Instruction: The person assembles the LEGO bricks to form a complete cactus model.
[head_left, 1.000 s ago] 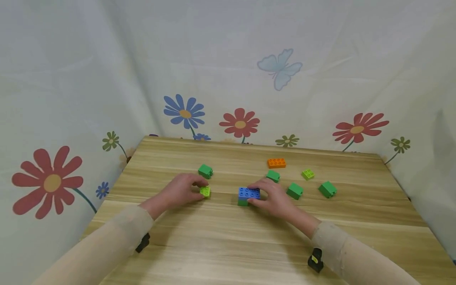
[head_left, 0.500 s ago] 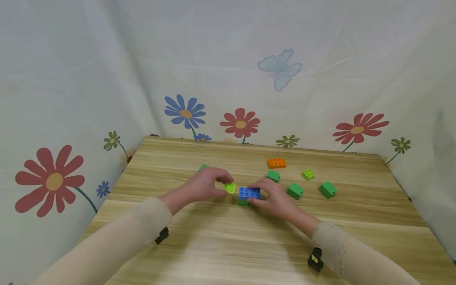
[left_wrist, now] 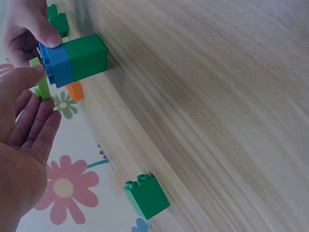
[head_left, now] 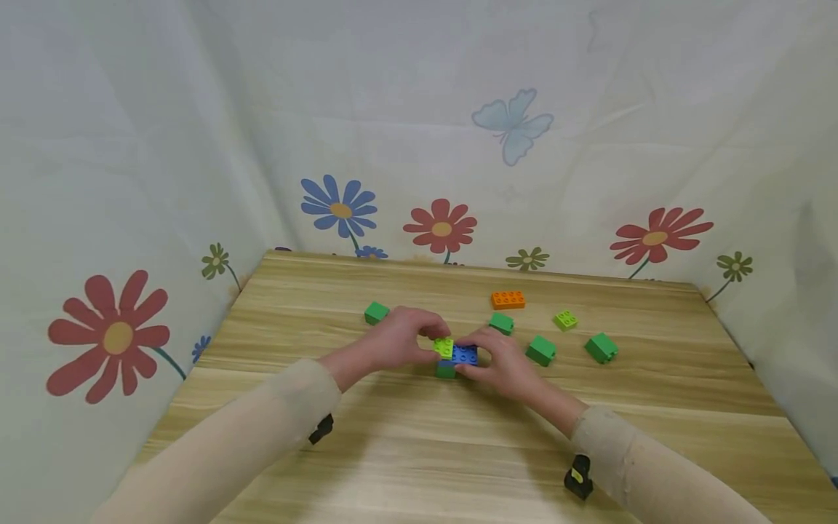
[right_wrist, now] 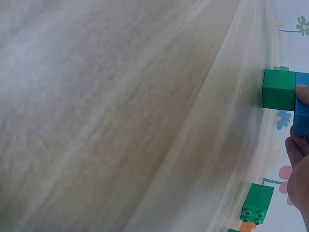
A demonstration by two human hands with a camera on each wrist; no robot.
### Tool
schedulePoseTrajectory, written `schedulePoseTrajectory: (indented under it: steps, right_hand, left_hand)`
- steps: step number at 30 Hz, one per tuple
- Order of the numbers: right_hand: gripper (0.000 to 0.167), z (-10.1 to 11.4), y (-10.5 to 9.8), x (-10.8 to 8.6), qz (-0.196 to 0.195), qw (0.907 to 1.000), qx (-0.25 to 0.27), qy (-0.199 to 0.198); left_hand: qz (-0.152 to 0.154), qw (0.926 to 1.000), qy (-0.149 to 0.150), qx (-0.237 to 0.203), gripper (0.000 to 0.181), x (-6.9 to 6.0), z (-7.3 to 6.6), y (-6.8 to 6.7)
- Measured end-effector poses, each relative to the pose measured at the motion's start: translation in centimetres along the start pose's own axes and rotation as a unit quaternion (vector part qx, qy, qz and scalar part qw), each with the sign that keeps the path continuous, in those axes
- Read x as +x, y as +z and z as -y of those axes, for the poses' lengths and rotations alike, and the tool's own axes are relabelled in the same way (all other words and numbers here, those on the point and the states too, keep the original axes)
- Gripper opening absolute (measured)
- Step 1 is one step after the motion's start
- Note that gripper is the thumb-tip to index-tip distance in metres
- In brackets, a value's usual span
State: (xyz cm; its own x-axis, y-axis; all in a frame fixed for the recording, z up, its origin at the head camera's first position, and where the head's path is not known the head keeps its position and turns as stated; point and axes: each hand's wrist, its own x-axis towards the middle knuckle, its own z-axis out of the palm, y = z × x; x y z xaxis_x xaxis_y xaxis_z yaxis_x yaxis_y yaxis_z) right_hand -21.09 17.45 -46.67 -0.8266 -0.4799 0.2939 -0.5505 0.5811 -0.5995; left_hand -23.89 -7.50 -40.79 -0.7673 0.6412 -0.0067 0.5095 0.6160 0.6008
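Note:
My left hand (head_left: 393, 340) pinches a small lime-green toy brick (head_left: 444, 347) between thumb and fingers, over the left end of a blue brick (head_left: 466, 355). Whether the lime brick touches the blue studs, I cannot tell. A green brick (head_left: 446, 371) stands on the table under the blue one's left end; both show joined in the left wrist view. From the right, my right hand (head_left: 505, 364) grips the blue brick, with the thumb on its near side. In the right wrist view only part of the blue brick (right_wrist: 301, 118) shows at the edge.
One green brick (head_left: 376, 314) lies behind my left hand. Right and behind are an orange brick (head_left: 508, 300), a second lime brick (head_left: 566, 320) and further green bricks (head_left: 541, 351). The wooden table (head_left: 406, 466) meets a flowered cloth (head_left: 393, 131) at the back.
My left hand has carried the lime brick rightward, from the table left of the stack to above the blue brick's left end. My right hand has stayed on the blue brick.

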Motion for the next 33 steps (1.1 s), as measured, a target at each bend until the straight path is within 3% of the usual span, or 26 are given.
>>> schedulePoseTrajectory:
  steps: [6, 33]
  right_hand:
    - [0.038, -0.1, 0.1, 0.0, 0.002, 1.0, 0.006, 0.006]
    - [0.04, -0.2, 0.3, -0.1, -0.009, 0.9997, 0.01, 0.021]
  left_hand:
    - [0.005, 0.9999, -0.011, -0.001, 0.029, 0.4, -0.2, 0.4]
    - [0.006, 0.9995, -0.004, 0.03, 0.03, 1.2, -0.9, 0.7]
